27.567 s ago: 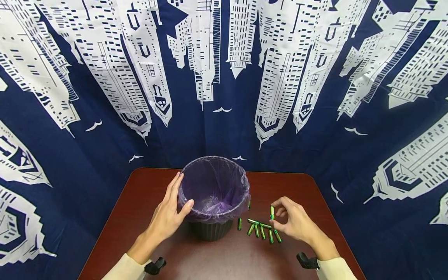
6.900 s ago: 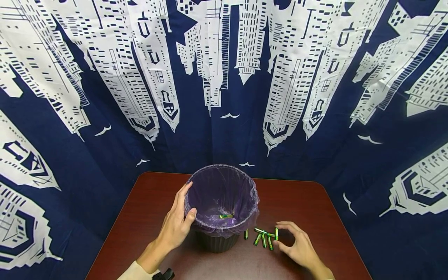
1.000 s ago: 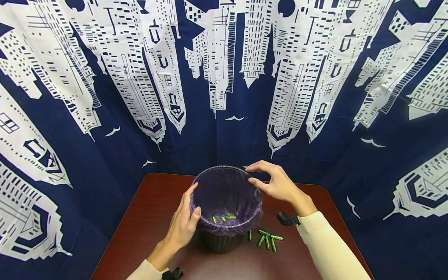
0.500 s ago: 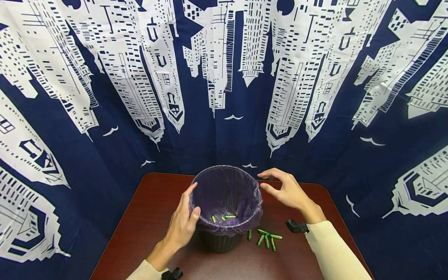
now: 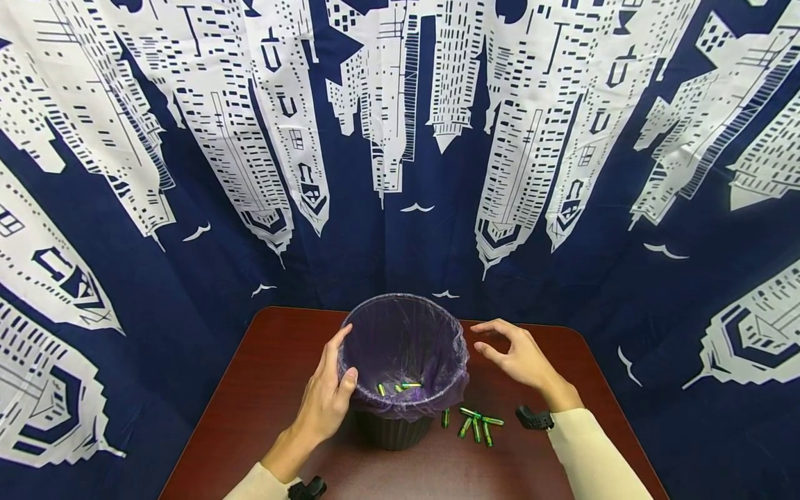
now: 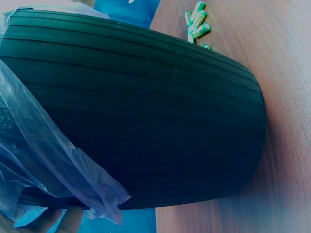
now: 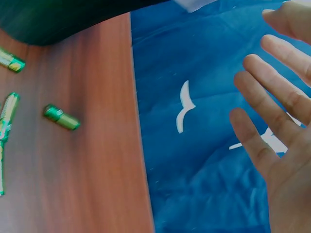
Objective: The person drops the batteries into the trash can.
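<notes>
A dark ribbed trash bin [image 5: 394,432], lined with a purple plastic bag [image 5: 437,397], stands on the table. My left hand [image 5: 323,399] holds its left rim, thumb at the front and fingers along the side; the left wrist view catches only some fingers [image 6: 70,221] beside the bag. Several green-and-yellow batteries [image 5: 411,385] lie on the liner inside. To the right of the bin, more batteries [image 5: 477,429] are on the table, most in a loose cluster. My right hand [image 5: 521,355] hovers right of the rim with its fingers spread, holding nothing.
The reddish-brown table [image 5: 250,375] has rounded far corners. Behind it hangs a dark blue curtain [image 5: 350,257] with white upside-down buildings. One battery [image 5: 446,417] lies apart from the cluster, close to the bin's base.
Over the last second my right hand has moved from the bin's right rim rightward and down. Since the oldest frames, batteries on the table have become fewer and several have appeared in the bin.
</notes>
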### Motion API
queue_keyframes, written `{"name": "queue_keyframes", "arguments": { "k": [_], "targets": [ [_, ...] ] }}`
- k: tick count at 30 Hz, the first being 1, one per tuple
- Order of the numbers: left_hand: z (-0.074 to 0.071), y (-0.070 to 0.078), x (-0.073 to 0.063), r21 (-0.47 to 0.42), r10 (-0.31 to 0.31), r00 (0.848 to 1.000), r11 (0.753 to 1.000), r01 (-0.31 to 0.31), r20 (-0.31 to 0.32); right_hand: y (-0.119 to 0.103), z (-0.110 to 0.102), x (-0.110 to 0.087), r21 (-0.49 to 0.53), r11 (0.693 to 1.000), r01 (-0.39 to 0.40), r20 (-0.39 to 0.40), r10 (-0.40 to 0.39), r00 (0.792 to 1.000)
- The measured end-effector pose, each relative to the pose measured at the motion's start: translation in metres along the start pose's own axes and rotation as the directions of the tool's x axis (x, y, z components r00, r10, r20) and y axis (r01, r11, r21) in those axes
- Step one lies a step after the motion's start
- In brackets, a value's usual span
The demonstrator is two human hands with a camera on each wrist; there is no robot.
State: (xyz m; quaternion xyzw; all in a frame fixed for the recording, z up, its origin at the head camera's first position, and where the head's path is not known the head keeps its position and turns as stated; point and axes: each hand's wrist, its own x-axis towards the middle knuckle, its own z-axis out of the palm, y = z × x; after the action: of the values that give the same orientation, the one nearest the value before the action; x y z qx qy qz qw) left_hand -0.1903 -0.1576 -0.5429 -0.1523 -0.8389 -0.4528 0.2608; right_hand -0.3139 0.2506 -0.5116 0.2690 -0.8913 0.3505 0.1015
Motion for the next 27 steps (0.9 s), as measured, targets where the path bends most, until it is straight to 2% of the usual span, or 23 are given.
{"name": "queue_keyframes", "arguments": {
  "k": [4,10,14,19,27],
  "targets": [
    [0.000,0.000,0.000,0.004,-0.004,1.000,1.000,0.004,0.005,0.013,0.009,-0.010,0.029,0.999,-0.036,0.018,0.036,0.999],
    [0.001,0.000,0.000,0.009,-0.005,1.000,1.000,0.005,-0.001,0.034,0.027,-0.022,0.185,0.976,-0.117,0.092,0.101,0.991],
    [0.002,-0.001,0.000,0.007,-0.008,1.000,1.000,0.008,0.000,0.047,0.040,-0.027,0.209,0.963,-0.169,0.120,0.146,0.982],
    [0.002,-0.002,-0.001,0.014,-0.008,1.000,1.000,0.008,0.001,0.058,0.056,-0.031,0.198,0.958,-0.207,0.148,0.180,0.973],
    [0.002,0.000,0.000,0.027,0.005,1.000,1.000,-0.005,-0.017,0.067,0.079,-0.036,0.070,0.972,-0.224,0.246,0.201,0.948]
  ]
}}
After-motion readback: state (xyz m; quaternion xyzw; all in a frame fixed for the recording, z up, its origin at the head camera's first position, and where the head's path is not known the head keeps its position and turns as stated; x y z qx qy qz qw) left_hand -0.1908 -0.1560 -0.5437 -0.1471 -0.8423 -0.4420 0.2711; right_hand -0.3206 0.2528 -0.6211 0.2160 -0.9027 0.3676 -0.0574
